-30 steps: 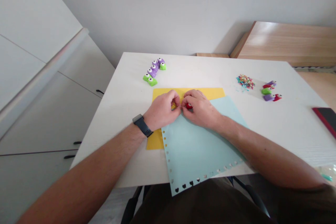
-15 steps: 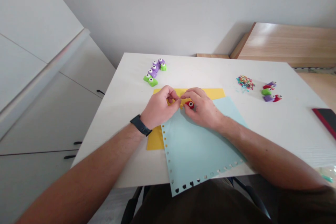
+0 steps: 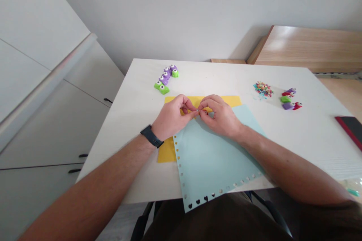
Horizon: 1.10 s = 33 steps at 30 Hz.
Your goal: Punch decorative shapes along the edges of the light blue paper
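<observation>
My left hand (image 3: 179,115) has thumb and forefinger pinched on a tiny pale bit (image 3: 197,110), perhaps paper. Meeting it from the other side, the fingertips of my right hand (image 3: 219,116) are closed close to that bit. Within the curl of my right hand is a red paper punch (image 3: 206,112) with an eye-like button, mostly covered by the fingers. Beneath both hands lies a light blue sheet (image 3: 215,154) with small shapes cut along its edges. It overlaps a yellow sheet (image 3: 166,150).
Several green and purple punches (image 3: 164,89) stand at the back left of the white table (image 3: 118,120). At right are a heap of colourful paper bits (image 3: 263,89), several more punches (image 3: 288,106) and a dark, red-edged object (image 3: 350,130). A wall rises behind.
My hands have come together, their fingertips now meeting at the tiny pale bit. Right-hand fingers have closed over the red punch, hiding more of it. The sheets stay put.
</observation>
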Each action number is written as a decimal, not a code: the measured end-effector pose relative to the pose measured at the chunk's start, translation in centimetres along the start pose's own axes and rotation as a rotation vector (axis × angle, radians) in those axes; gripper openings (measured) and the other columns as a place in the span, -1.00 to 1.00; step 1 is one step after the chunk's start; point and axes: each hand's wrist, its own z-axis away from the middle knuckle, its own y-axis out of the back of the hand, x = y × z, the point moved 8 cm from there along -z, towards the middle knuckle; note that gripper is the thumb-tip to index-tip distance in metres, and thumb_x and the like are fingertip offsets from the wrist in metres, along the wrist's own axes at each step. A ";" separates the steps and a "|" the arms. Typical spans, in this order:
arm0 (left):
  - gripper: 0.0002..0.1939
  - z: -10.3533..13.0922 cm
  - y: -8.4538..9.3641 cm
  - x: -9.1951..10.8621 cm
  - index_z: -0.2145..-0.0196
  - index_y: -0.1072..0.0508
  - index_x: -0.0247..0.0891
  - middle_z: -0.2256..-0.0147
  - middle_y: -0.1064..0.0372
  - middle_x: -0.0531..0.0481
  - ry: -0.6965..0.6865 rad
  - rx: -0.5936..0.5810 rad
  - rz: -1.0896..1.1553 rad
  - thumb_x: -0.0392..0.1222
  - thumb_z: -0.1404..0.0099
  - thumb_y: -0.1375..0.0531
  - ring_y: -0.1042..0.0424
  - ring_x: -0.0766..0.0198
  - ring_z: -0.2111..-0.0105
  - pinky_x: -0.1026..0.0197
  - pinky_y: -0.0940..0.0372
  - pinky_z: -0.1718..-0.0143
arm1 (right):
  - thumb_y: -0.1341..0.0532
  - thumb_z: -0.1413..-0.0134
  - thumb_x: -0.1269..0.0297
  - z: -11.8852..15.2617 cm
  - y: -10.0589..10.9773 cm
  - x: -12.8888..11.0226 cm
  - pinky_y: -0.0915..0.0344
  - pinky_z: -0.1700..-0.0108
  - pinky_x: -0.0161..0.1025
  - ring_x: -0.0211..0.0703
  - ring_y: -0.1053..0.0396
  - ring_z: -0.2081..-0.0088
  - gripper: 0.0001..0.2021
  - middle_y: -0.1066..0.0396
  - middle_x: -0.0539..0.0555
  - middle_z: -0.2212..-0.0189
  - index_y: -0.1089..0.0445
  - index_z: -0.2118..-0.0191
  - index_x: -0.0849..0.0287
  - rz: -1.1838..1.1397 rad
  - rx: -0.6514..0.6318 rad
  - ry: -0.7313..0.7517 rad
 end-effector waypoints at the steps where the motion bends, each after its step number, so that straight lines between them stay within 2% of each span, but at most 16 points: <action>1: -0.72 0.0 0.1 0.1 0.25 -0.36 -0.20 0.30 -0.51 0.02 -0.005 0.004 -0.014 -0.06 -0.25 -0.37 -0.45 0.29 0.36 0.20 -0.36 0.30 | -0.22 -0.21 0.45 0.0 0.1 0.1 -0.36 -0.02 -0.08 -0.04 -0.43 0.09 -0.89 -0.50 0.15 0.19 -0.47 0.23 0.13 -0.004 -0.002 -0.013; 4: -0.74 0.1 0.4 0.5 0.24 -0.37 -0.19 0.26 -0.55 0.01 -0.021 0.032 -0.074 -0.08 -0.25 -0.36 -0.47 0.27 0.32 0.18 -0.36 0.25 | -0.23 -0.19 0.42 -0.4 1.3 1.2 -0.36 0.02 -0.12 -0.06 -0.44 0.13 -0.91 -0.50 0.13 0.24 -0.48 0.26 0.14 0.027 -0.001 -0.063; 6: -0.76 0.1 0.7 0.6 0.24 -0.38 -0.19 0.26 -0.55 0.03 -0.023 0.049 -0.123 -0.09 -0.26 -0.35 -0.47 0.27 0.31 0.18 -0.36 0.22 | -0.22 -0.20 0.38 -0.8 3.1 2.6 -0.35 0.08 -0.15 -0.08 -0.44 0.17 -0.90 -0.50 0.12 0.26 -0.51 0.27 0.15 0.102 0.004 -0.124; 8: -0.77 0.1 0.9 0.5 0.24 -0.39 -0.18 0.25 -0.55 0.04 -0.017 0.054 -0.167 -0.10 -0.26 -0.35 -0.48 0.27 0.29 0.17 -0.36 0.21 | -0.23 -0.19 0.33 -1.2 5.7 4.7 -0.33 0.13 -0.18 -0.12 -0.44 0.24 -0.88 -0.51 0.10 0.27 -0.54 0.28 0.14 0.213 0.000 -0.208; 11: -0.80 0.0 1.0 0.3 0.25 -0.40 -0.17 0.25 -0.55 0.07 -0.020 0.055 -0.223 -0.11 -0.26 -0.34 -0.48 0.25 0.26 0.18 -0.36 0.19 | -0.22 -0.19 0.26 -1.0 10.1 8.7 -0.31 0.14 -0.16 -0.11 -0.44 0.28 -0.82 -0.56 0.11 0.28 -0.59 0.27 0.14 0.425 -0.078 -0.368; 15: -0.83 -0.1 1.0 0.4 0.25 -0.40 -0.16 0.26 -0.54 0.07 -0.058 0.048 -0.273 -0.13 -0.28 -0.33 -0.49 0.25 0.27 0.18 -0.37 0.19 | -0.19 -0.18 0.22 1.3 15.3 14.4 -0.30 0.15 -0.14 -0.05 -0.47 0.29 -0.75 -0.61 0.12 0.30 -0.63 0.20 0.12 0.647 -0.167 -0.589; 18: -0.84 -0.1 0.9 0.4 0.26 -0.40 -0.16 0.27 -0.53 0.06 -0.079 0.038 -0.303 -0.13 -0.28 -0.32 -0.50 0.25 0.28 0.19 -0.37 0.20 | -0.16 -0.20 0.16 3.7 17.3 17.5 -0.28 0.18 -0.12 0.05 -0.51 0.22 -0.68 -0.63 0.16 0.23 -0.65 0.15 0.11 0.743 -0.215 -0.695; 21: -0.85 -0.1 0.7 0.5 0.25 -0.41 -0.15 0.28 -0.51 0.05 -0.091 0.031 -0.333 -0.13 -0.30 -0.31 -0.49 0.24 0.29 0.19 -0.37 0.22 | -0.13 -0.21 0.19 5.3 17.8 19.1 -0.26 0.18 -0.12 0.06 -0.51 0.18 -0.66 -0.63 0.14 0.17 -0.65 0.12 0.06 0.765 -0.245 -0.734; 24: -0.86 0.0 0.6 0.5 0.25 -0.41 -0.15 0.28 -0.51 0.04 -0.099 0.028 -0.365 -0.12 -0.31 -0.30 -0.49 0.24 0.30 0.18 -0.37 0.22 | -0.16 -0.19 0.19 6.0 18.1 19.3 -0.25 0.18 -0.14 0.02 -0.51 0.19 -0.70 -0.63 0.11 0.20 -0.64 0.15 0.06 0.730 -0.183 -0.765; 27: -0.86 0.0 0.6 0.6 0.25 -0.40 -0.15 0.27 -0.52 0.04 -0.111 0.012 -0.384 -0.12 -0.31 -0.29 -0.49 0.23 0.28 0.17 -0.37 0.21 | -0.19 -0.19 0.13 5.6 18.1 17.7 -0.25 0.20 -0.14 0.00 -0.49 0.23 -0.73 -0.61 0.11 0.27 -0.61 0.18 0.09 0.690 -0.068 -0.758; 30: -0.85 0.0 0.6 0.7 0.24 -0.40 -0.15 0.25 -0.54 0.03 -0.121 -0.032 -0.403 -0.10 -0.30 -0.28 -0.51 0.20 0.25 0.15 -0.38 0.19 | -0.21 -0.21 0.13 4.1 16.4 14.2 -0.26 0.22 -0.15 -0.06 -0.48 0.30 -0.75 -0.60 0.09 0.34 -0.60 0.20 0.11 0.590 -0.040 -0.652; 33: -0.80 0.0 0.6 0.6 0.22 -0.42 -0.15 0.23 -0.56 0.01 -0.122 -0.096 -0.408 -0.05 -0.28 -0.29 -0.53 0.17 0.23 0.12 -0.39 0.17 | -0.21 -0.26 0.15 2.2 12.9 9.0 -0.32 0.19 -0.18 -0.12 -0.49 0.28 -0.78 -0.60 0.08 0.27 -0.59 0.19 0.11 0.399 -0.107 -0.435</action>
